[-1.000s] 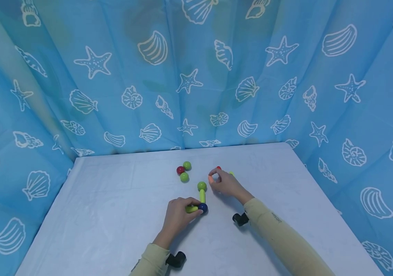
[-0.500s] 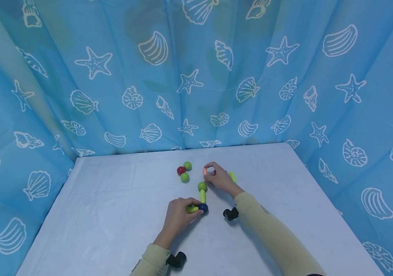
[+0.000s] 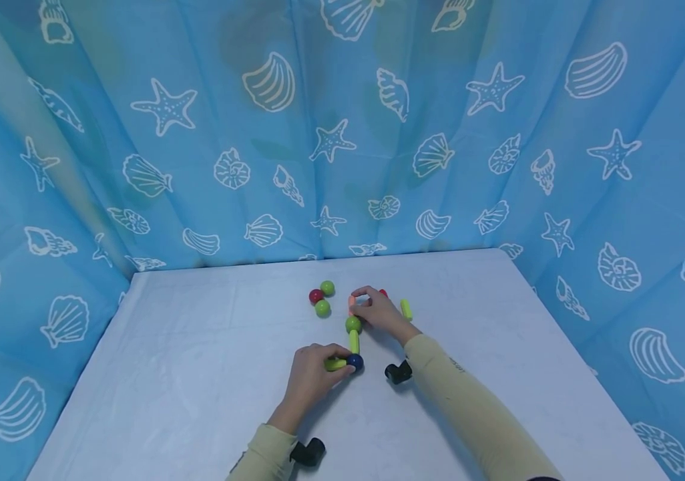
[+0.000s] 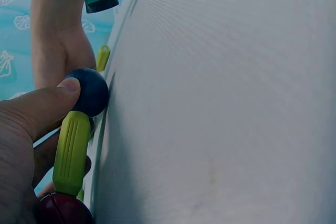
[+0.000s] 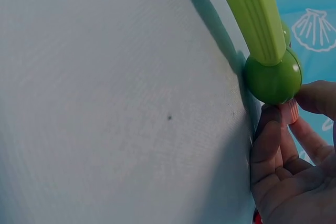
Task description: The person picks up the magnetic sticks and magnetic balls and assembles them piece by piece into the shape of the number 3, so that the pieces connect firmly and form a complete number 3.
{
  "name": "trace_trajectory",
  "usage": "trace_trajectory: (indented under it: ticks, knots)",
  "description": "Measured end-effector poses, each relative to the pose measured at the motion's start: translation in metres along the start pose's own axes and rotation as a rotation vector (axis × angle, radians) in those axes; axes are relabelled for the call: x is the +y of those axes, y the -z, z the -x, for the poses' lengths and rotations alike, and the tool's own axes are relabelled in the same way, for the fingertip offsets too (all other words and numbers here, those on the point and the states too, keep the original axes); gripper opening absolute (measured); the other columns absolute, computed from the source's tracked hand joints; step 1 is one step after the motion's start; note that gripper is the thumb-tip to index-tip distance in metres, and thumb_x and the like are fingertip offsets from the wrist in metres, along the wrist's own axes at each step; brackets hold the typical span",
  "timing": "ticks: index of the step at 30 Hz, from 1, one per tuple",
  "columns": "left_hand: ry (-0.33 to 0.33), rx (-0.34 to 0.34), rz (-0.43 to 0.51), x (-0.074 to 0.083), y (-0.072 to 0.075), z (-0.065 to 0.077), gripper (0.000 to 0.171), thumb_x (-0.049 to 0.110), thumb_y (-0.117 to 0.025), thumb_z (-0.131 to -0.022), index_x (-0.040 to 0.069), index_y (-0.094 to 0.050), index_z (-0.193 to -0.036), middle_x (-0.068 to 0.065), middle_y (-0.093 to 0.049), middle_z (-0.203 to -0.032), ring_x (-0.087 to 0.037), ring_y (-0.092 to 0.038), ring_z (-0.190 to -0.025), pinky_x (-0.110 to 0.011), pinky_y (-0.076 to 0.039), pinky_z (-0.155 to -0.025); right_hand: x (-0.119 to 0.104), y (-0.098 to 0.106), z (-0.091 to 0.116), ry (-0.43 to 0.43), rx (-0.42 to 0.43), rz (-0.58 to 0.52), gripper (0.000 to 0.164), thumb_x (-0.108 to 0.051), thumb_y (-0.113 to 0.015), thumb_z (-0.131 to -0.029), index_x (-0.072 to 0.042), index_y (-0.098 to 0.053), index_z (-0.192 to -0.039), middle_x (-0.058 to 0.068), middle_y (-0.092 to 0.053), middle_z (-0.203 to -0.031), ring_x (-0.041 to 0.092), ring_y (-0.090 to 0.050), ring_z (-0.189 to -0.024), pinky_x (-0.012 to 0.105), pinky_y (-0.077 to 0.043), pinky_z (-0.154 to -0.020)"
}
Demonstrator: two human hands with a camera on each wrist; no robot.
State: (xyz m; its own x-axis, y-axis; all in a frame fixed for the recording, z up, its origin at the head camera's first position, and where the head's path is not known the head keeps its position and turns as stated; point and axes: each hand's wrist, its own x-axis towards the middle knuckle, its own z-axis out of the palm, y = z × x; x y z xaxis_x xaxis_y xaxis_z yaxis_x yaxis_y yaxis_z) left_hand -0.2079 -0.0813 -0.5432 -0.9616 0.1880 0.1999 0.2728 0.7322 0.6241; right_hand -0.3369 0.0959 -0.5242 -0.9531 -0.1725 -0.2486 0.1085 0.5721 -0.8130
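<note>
My left hand (image 3: 311, 374) grips the dark blue ball (image 4: 90, 94), its thumb pressed on the ball. A yellow-green ridged rod (image 4: 72, 153) runs from this ball to a dark red ball (image 4: 65, 211) by my palm, seen in the left wrist view. Another yellow-green rod (image 5: 255, 22) joins the blue ball to a green ball (image 5: 273, 77) farther from me. My right hand (image 3: 381, 314) pinches a short orange rod (image 3: 351, 305). In the right wrist view, that rod's end touches the green ball; my fingers hide part of it.
Left of the right hand lie two loose green balls, a far green ball (image 3: 327, 288) and a nearer green ball (image 3: 322, 308), with a red ball (image 3: 316, 296) between them. A loose yellow-green rod (image 3: 406, 309) and a partly hidden red piece (image 3: 383, 292) lie beyond the right hand on the white table (image 3: 168, 374).
My right hand has moved left with the orange rod, bringing it to the far side of the green ball. The left hand has stayed still on the blue ball.
</note>
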Motion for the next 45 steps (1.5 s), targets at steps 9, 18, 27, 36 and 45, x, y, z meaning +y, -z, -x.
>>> trace_trajectory:
  ticks: [9, 18, 27, 36, 45]
  knots:
    - [0.022, -0.011, -0.002, 0.0014, 0.0012, 0.0000, 0.025, 0.035, -0.082, -0.086, 0.024, -0.078, -0.109, 0.013, -0.074, -0.099, -0.014, -0.061, -0.094, -0.049, -0.043, -0.099, 0.0006, 0.0011, 0.0008, 0.006, -0.007, 0.023, 0.040, -0.033, -0.065, -0.099, -0.020, -0.058, -0.137, 0.007, -0.065, -0.103, 0.020, -0.063, -0.084, 0.028, -0.053, -0.074]
    - [0.023, -0.011, 0.003, 0.0019, 0.0014, -0.0001, 0.025, 0.034, -0.083, -0.086, 0.024, -0.078, -0.108, 0.013, -0.075, -0.099, -0.014, -0.061, -0.095, -0.049, -0.043, -0.099, 0.0032, 0.0020, 0.0000, 0.026, -0.017, 0.036, 0.040, -0.032, -0.065, -0.100, -0.020, -0.058, -0.138, 0.007, -0.065, -0.102, 0.020, -0.063, -0.083, 0.027, -0.054, -0.074]
    - [0.024, -0.012, 0.005, 0.0022, 0.0010, -0.0004, 0.025, 0.034, -0.083, -0.086, 0.024, -0.078, -0.108, 0.013, -0.074, -0.097, -0.013, -0.061, -0.093, -0.049, -0.043, -0.098, 0.0048, 0.0018, 0.0004, 0.033, -0.018, 0.033, 0.041, -0.032, -0.065, -0.100, -0.020, -0.057, -0.139, 0.007, -0.065, -0.103, 0.020, -0.063, -0.084, 0.028, -0.054, -0.075]
    - [-0.001, 0.005, -0.001, -0.0006, 0.0000, 0.0008, 0.024, 0.033, -0.083, -0.085, 0.024, -0.078, -0.107, 0.013, -0.075, -0.097, -0.014, -0.062, -0.093, -0.050, -0.044, -0.098, 0.0053, -0.0007, -0.0001, 0.066, 0.006, 0.027, 0.041, -0.027, -0.064, -0.100, -0.018, -0.057, -0.139, 0.008, -0.065, -0.106, 0.020, -0.064, -0.084, 0.029, -0.056, -0.074]
    - [-0.016, 0.009, -0.003, -0.0015, -0.0005, -0.0003, 0.024, 0.034, -0.083, -0.086, 0.024, -0.078, -0.107, 0.013, -0.075, -0.098, -0.013, -0.062, -0.092, -0.049, -0.044, -0.097, 0.0072, 0.0017, -0.0041, 0.120, 0.070, 0.134, 0.040, -0.032, -0.062, -0.100, -0.021, -0.058, -0.139, 0.006, -0.064, -0.116, 0.018, -0.062, -0.091, 0.033, -0.054, -0.081]
